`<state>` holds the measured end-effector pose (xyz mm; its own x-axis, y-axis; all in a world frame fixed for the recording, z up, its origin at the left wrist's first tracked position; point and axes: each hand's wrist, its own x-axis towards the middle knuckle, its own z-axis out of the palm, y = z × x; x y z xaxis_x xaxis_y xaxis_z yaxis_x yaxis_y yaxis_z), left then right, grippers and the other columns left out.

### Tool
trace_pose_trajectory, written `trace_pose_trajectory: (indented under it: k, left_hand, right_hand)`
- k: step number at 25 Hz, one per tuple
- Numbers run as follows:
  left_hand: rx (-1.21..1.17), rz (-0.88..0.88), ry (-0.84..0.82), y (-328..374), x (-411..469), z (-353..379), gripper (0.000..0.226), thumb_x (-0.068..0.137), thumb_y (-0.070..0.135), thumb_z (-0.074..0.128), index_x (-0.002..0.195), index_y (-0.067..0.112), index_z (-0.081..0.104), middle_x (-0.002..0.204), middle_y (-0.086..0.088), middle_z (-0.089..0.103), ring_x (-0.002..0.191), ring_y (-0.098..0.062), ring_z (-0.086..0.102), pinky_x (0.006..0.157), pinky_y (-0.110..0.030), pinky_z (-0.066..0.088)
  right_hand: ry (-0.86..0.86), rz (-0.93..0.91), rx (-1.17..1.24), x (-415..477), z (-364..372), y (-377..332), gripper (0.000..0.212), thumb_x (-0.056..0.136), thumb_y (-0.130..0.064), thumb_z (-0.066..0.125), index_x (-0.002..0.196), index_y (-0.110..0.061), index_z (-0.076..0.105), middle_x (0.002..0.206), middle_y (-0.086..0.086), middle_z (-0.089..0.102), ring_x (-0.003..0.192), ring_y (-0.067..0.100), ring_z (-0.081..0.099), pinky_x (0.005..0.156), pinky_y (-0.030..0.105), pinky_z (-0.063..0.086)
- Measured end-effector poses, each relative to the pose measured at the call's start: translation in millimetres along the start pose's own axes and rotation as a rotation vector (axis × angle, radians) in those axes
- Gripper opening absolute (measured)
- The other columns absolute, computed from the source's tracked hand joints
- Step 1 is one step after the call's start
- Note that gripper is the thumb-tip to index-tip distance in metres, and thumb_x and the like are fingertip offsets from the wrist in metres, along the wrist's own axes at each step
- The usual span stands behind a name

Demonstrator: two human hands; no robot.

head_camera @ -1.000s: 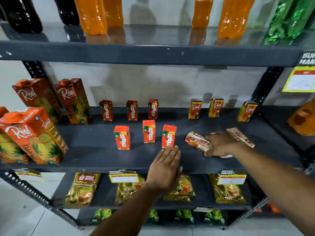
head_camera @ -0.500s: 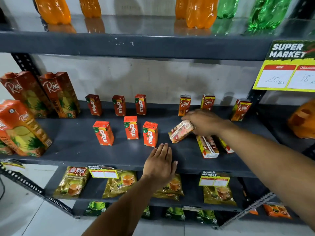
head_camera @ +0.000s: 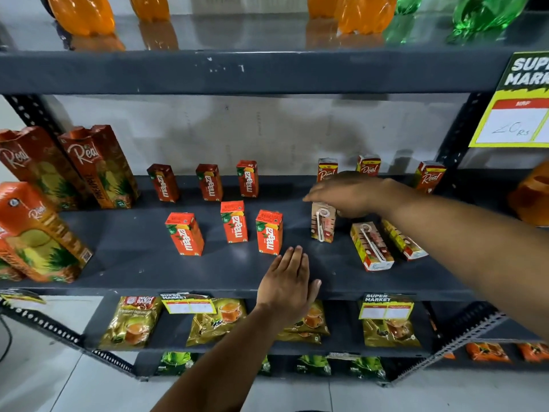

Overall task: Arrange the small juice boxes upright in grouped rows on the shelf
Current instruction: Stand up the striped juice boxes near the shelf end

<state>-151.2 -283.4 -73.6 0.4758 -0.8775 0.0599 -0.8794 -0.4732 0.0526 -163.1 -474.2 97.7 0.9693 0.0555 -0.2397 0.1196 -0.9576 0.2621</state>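
A small supermarket aisle, seen at a stocked shelf rack.

Dark metal shelves (head_camera: 237,275) carry goods in grouped rows: soda bottles (head_camera: 365,13) at 12 o'clock, juice boxes (head_camera: 269,231) in the middle, big juice cartons (head_camera: 98,165) at 9 o'clock, tea packets (head_camera: 130,322) below. A yellow "Super Market" price sign (head_camera: 517,114) at 2 o'clock reads 20 Rs, and small price tags (head_camera: 386,307) hang from the shelf edge.

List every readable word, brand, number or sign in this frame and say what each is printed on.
"maaza": six small orange juice boxes.
"Real": three small boxes at the back right.
"Real", "PINEAPPLE": tall cartons on the left.
"SUPER MARKET": price tag on the shelf edge; its prices are unreadable.
"SUP / MARK", "MRP", handwritten "20 Rs": yellow sign, cut off.
"WAGH BAKRI": tea pouch.
Lying boxes' print: too blurred.
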Motion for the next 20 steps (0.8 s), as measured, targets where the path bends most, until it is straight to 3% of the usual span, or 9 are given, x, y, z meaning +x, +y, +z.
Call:
trace_pose_trajectory:
  k: [3,6,10,14,17,20]
  left_hand:
    - [-0.014,0.006,0.007,-0.1,-0.5,0.4,0.076,0.092,0.052,0.004,0.149,0.003,0.013,0.161,-0.015,0.011,0.148,-0.028,0.007,0.120,-0.040,0.007]
    - [-0.017,-0.002,0.018,0.4,-1.2,0.2,0.074,0.094,0.052,0.007,0.149,0.003,0.014,0.160,-0.016,0.013,0.147,-0.028,0.009,0.119,-0.040,0.008]
    - [-0.020,-0.009,0.011,-0.1,-1.3,-0.3,0.071,0.097,0.051,0.012,0.149,0.003,0.013,0.161,-0.015,0.011,0.147,-0.028,0.008,0.119,-0.040,0.008]
    - [-0.017,-0.011,0.020,0.8,-2.4,-1.5,0.071,0.096,0.051,0.011,0.149,0.003,0.014,0.160,-0.016,0.012,0.147,-0.028,0.009,0.119,-0.040,0.007]
    - [-0.014,-0.011,0.017,0.7,-2.6,-1.6,0.072,0.096,0.051,0.010,0.149,0.003,0.013,0.161,-0.016,0.011,0.148,-0.028,0.007,0.119,-0.040,0.007]
    - [-0.019,-0.014,0.020,0.7,-2.7,-1.7,0.071,0.096,0.050,0.011,0.149,0.003,0.014,0.161,-0.015,0.011,0.148,-0.027,0.007,0.119,-0.040,0.007]
  right_hand:
    - [-0.042,0.039,0.103,0.8,-5.5,1.5,0.063,0.087,-0.012,0.065,0.144,-0.022,0.043,0.147,0.003,0.048,0.133,0.022,0.046,0.107,0.037,0.041]
    - [-0.075,0.014,0.085,5.8,-3.3,-0.2,0.057,0.087,-0.010,0.064,0.140,-0.021,0.049,0.143,0.002,0.052,0.130,0.023,0.048,0.105,0.040,0.044]
    - [-0.057,-0.077,-0.240,16.8,2.1,-3.2,0.058,0.082,-0.009,0.068,0.136,-0.023,0.052,0.137,0.001,0.057,0.127,0.025,0.047,0.104,0.044,0.043]
    - [0.009,-0.207,-0.673,24.7,16.3,-23.6,0.034,0.085,-0.019,0.067,0.119,-0.023,0.065,0.121,0.002,0.064,0.121,0.029,0.049,0.113,0.054,0.027]
    - [0.064,-0.068,-0.569,23.8,17.9,-24.2,0.029,0.085,-0.024,0.064,0.114,-0.020,0.066,0.112,0.003,0.067,0.112,0.028,0.054,0.102,0.046,0.035]
    - [0.194,0.279,-0.205,16.9,28.6,-16.4,0.046,0.073,-0.042,0.072,0.113,-0.022,0.063,0.111,0.004,0.067,0.109,0.027,0.057,0.092,0.041,0.042]
